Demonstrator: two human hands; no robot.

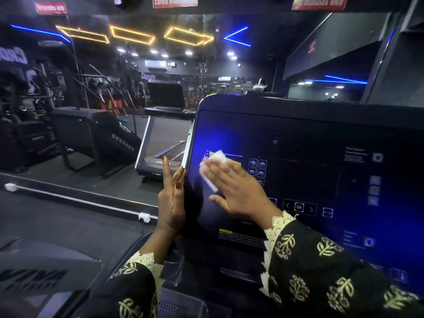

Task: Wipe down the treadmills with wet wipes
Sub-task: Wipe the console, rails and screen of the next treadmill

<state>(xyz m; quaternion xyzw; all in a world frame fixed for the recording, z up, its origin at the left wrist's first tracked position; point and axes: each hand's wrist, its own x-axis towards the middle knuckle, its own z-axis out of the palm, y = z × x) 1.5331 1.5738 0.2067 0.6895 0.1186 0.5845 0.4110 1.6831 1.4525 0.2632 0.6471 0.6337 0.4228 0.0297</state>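
Observation:
The treadmill's large dark console screen [309, 180] fills the right half of the head view, lit blue with small icons. My right hand [236, 191] lies flat on its left part, fingers straight, pressing a white wet wipe [212, 167] against the glass. The wipe shows past my fingertips and along the hand's left edge. My left hand [172, 198] holds the console's left edge, thumb on the front rim and straight fingers behind it.
A mirror wall ahead reflects another treadmill [165, 134] and a stair machine [96, 136]. A white cable duct [75, 199] with sockets runs along the mirror's base. The neighbouring treadmill's grey console [41, 271] lies at lower left.

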